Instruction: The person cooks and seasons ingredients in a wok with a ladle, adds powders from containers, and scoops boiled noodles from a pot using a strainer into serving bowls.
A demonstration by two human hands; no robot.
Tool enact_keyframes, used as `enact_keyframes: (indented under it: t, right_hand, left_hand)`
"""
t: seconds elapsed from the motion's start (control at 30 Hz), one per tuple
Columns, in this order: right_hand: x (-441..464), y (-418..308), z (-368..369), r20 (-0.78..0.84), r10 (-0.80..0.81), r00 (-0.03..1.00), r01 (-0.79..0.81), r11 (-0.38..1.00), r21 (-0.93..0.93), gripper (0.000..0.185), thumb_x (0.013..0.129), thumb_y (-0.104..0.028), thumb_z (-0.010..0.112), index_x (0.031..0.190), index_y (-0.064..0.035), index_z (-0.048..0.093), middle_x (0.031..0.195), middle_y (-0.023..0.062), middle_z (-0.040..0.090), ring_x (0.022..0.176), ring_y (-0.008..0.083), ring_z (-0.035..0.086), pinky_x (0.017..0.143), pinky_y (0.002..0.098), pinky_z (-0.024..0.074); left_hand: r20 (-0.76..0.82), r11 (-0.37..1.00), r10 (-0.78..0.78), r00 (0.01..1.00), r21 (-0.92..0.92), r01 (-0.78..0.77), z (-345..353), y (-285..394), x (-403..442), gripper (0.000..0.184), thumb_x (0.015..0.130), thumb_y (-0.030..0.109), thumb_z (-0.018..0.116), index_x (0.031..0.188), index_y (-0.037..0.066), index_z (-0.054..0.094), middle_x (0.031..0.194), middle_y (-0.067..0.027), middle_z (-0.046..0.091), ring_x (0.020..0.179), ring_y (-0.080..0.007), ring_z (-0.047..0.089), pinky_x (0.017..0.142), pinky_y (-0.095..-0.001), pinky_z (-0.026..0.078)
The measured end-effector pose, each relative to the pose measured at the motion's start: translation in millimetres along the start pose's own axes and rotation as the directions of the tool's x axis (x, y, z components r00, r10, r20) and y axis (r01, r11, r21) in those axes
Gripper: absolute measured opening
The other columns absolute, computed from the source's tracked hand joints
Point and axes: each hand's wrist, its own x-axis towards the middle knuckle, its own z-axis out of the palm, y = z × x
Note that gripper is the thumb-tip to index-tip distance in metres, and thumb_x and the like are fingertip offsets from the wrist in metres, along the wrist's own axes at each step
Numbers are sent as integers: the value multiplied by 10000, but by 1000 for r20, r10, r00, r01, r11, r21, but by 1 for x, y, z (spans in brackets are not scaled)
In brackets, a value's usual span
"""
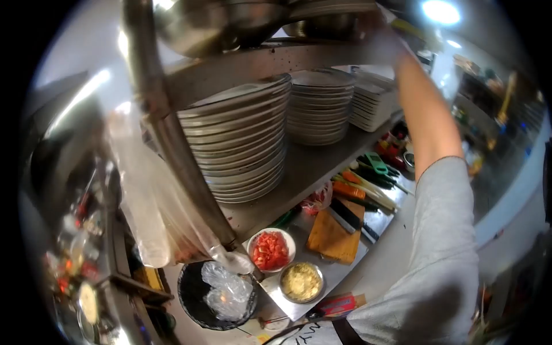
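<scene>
The fingers of the raised right hand (372,24) are too blurred to tell whether wide, narrow or gripping. Nearest them, a metal bowl (329,26) sits on the upper shelf (313,56); it looks light, stiff and slippery, likely best held by its rim.

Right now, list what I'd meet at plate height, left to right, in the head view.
Hanging clear plastic bag → metal post → tall stack of round plates → shorter stack of round plates → rectangular dishes → raised right forearm.
</scene>
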Motion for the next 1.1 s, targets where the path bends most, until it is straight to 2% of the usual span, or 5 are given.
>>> enact_keyframes:
  t: [0.4,0.5,0.63,0.77,1.1]
  right_hand:
    - [3,9,13,-260,-140,955,233,899,372,301,919,-180,439,1130,6,547,954,113,566,847,199,511,717,316,396]
    - [-105,-23,12,-288,-131,949,296,687,663,298,925,-177,435,1134,6,541,934,101,555,816,183,497,687,304,383]
    - [-283,-91,52,178,-254,951,-42,463,886,294,934,-174,431,1141,7,533,908,84,540,774,162,478,646,287,365]
    - [-434,-147,81,667,-488,564,-664,213,717,290,942,-171,426,1147,8,525,881,68,524,733,141,458,606,270,347]
    - [-542,-259,56,789,-596,149,-989,-95,115,280,963,-163,414,1163,11,504,815,26,486,630,89,410,504,228,302]
  left_hand:
    - [-206,909,-301,931,-357,215,127,-64,-142,223,815,188,561,966,54,657,754,-123,670,675,-231,640,621,-382,504]
    - [-130,895,-435,891,43,443,141,-35,-169,250,775,268,549,729,48,658,775,-199,656,697,-278,639,637,-396,495]
    - [-119,846,-531,839,-24,532,140,-11,-181,276,760,278,580,906,73,691,956,-194,654,913,-305,632,826,-383,497]
    - [-111,818,-575,811,-48,573,116,10,-183,288,774,235,619,1011,80,675,1055,-162,648,1006,-301,609,883,-362,481]
    - [-213,893,-443,871,-188,409,43,-33,-178,330,795,229,595,1072,55,636,1033,-175,644,1016,-308,597,904,-370,462]
